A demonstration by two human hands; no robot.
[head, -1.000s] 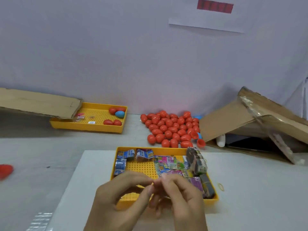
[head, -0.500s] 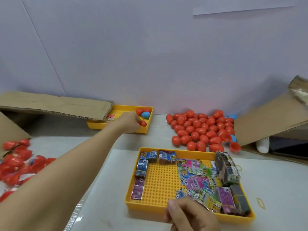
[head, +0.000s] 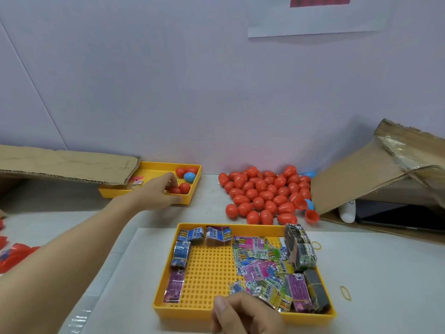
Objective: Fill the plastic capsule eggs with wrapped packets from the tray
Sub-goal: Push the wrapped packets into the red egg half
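Left hand (head: 159, 192) is stretched out into the far yellow tray (head: 192, 198), fingers curled over a red capsule egg (head: 174, 190) sitting in there next to a blue egg (head: 189, 177). Right hand (head: 245, 314) rests at the front rim of the near tray (head: 204, 271), fingers curled, though I can't tell if it's got anything. Wrapped packets (head: 260, 266) fill that tray, and the pile of red eggs (head: 262, 192) sits on the desk (head: 385, 273) behind it.

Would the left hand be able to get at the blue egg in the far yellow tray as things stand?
Probably yes: the left hand is already over the far tray, fingers at a red egg. The blue egg lies just beyond, uncovered.
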